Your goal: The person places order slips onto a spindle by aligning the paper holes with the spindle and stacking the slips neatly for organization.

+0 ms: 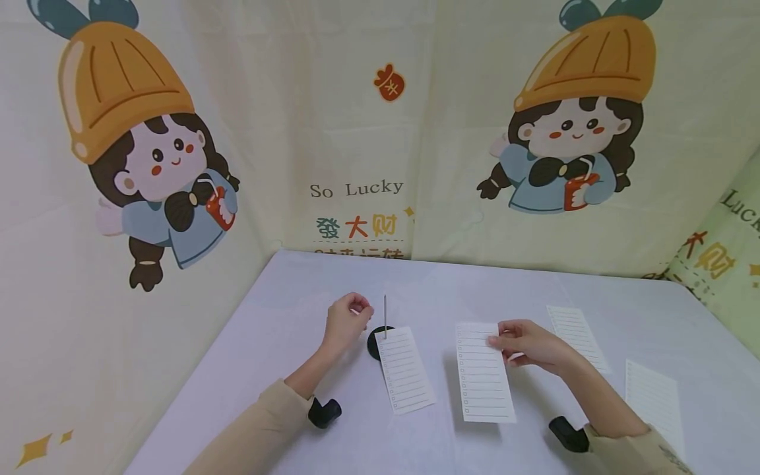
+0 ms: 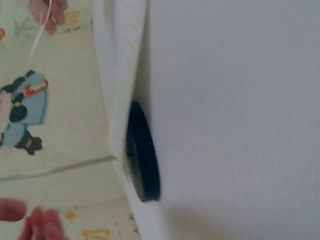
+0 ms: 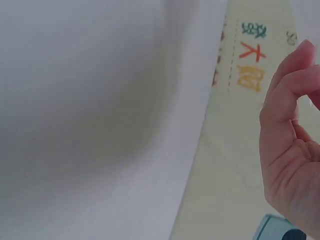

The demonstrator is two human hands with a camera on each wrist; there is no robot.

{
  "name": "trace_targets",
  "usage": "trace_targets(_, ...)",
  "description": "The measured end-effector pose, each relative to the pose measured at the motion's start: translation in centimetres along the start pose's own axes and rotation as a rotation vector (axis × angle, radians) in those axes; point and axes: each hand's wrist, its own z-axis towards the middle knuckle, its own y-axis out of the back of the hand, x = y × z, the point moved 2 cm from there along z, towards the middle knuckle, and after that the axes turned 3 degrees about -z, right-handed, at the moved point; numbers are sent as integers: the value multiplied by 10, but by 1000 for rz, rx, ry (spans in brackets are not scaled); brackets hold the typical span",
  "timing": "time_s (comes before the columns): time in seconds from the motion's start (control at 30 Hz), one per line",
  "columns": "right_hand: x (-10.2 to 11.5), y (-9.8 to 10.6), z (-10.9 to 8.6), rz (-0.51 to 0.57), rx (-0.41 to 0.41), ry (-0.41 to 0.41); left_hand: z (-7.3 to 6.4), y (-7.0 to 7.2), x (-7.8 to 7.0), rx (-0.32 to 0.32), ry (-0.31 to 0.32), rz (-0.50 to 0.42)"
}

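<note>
A paper spike, a thin upright metal rod (image 1: 385, 310) on a round black base (image 1: 373, 344), stands on the table. One lined checklist sheet (image 1: 406, 373) lies slanted at the foot of the rod, its top corner over the base. Just left of the rod is my left hand (image 1: 347, 323), fingers loosely bent and holding nothing. My right hand (image 1: 534, 344) pinches another checklist sheet (image 1: 483, 376) by its upper right edge, raised off the table. The left wrist view shows the black base (image 2: 143, 155) up close. In the right wrist view the right hand (image 3: 292, 130) is partly cut off.
Two more lined sheets lie on the white table (image 1: 332, 442) at the right: one farther back (image 1: 577, 336), one nearer (image 1: 656, 402). A printed curtain (image 1: 350, 132) hangs behind and beside the table. Black wrist cameras (image 1: 324, 413) sit at both sleeves.
</note>
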Motion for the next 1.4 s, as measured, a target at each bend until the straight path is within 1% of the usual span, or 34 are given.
trace_targets(0.03,3,-4,2,0,9,5,-4,1,-6,-49,-44,-25)
trace_targets(0.07,7,-8,4,0,19,10,-8,1,-12,-80,-78,-46)
trace_targets(0.1,10,-12,5,-2,30,18,-12,0,-18,-94,-107,-57)
trace_targets(0.13,13,-16,7,-2,42,25,-16,-1,-23,-86,-127,-62)
trace_targets(0.17,16,-19,9,-3,53,31,-20,-2,-27,-63,-146,-59)
trace_targets(0.23,19,-27,12,-5,73,38,-26,-7,-34,24,-162,-53)
trace_targets(0.3,23,-34,15,-10,94,50,-32,-13,-38,144,-144,-56)
trace_targets(0.37,26,-41,18,-14,107,51,-36,-18,-40,269,-99,-70)
trace_targets(0.43,29,-48,20,-20,119,57,-38,-23,-39,373,-43,-82)
trace_targets(0.47,31,-50,21,-21,127,57,-39,-25,-38,411,-18,-85)
trace_targets(0.53,32,-55,22,-21,140,58,-40,-29,-36,464,23,-86)
trace_targets(0.63,34,-60,24,-15,158,59,-39,-32,-33,502,44,-81)
trace_targets(0.77,37,-63,25,2,171,65,-37,-28,-31,514,60,-70)
trace_targets(0.9,41,-65,24,24,192,80,-29,-19,-33,483,82,-57)
trace_targets(1.1,47,-67,22,46,188,103,-7,3,-47,391,117,-67)
trace_targets(1.23,50,-68,25,35,163,107,9,16,-50,335,131,-45)
trace_targets(1.3,52,-69,27,32,145,108,16,20,-50,326,147,-31)
trace_targets(1.4,55,-69,31,30,119,104,25,22,-47,328,174,-29)
